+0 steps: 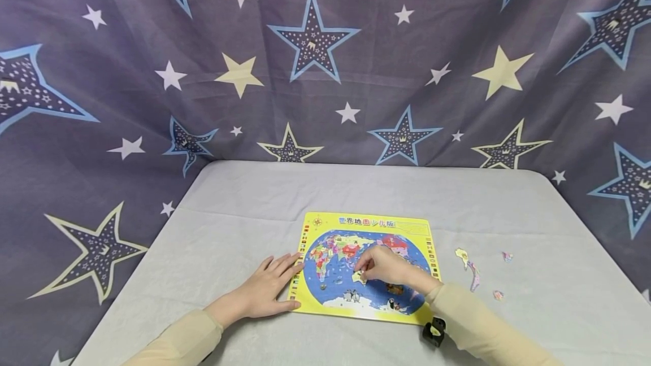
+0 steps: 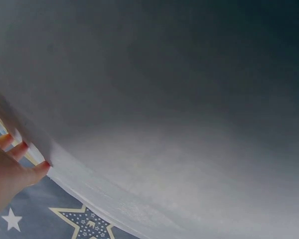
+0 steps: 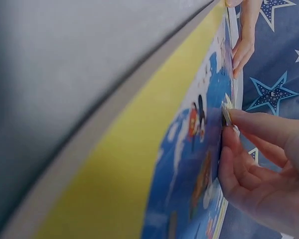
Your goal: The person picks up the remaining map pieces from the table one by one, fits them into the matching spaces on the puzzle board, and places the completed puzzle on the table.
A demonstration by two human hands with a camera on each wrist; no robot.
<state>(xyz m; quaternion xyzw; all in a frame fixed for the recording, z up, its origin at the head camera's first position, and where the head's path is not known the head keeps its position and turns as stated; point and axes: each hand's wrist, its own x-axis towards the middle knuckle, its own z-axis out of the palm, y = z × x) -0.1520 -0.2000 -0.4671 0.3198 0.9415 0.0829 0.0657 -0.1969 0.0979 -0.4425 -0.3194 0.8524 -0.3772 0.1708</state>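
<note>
Purple-grey fabric curtain with printed stars [image 1: 300,100] at the back, pale grey cloth-covered table [image 1: 244,196] under both sets of fingers. Right hand [image 1: 386,264] pinches a small, flat, pale-yellow map piece [image 1: 359,277] between thumb and index fingertips, just over the blue part of a flat rectangular world-map board with a yellow border [image 1: 366,315]; right wrist view shows the piece tilted up off the board face. Can't tell if its lower edge touches. Main risk, my read: if it's pressed down at that tilt, one edge catches and the piece jams or flips out of the pinch. Grip is fingertip-only on a thin part, so a slip is cheap to trigger. Left hand [image 1: 264,290] lies flat left of the right fingers, fingers straight, thumb spread away, tips at the board's left edge; not curled round anything. Looks like light bracing, so a firm push from the right could skid or pivot the board on the cloth. Right of the right fingers, well clear of the board: pale-yellow irregular piece [image 1: 461,255], curved lilac-pink piece [image 1: 474,275], two small multicoloured pieces [image 1: 507,256]. A wide forearm swing could scatter those. Black wrist-worn device [image 1: 434,332] sits behind the right fingers by the board's near corner; dropping that wrist could bump it.
</note>
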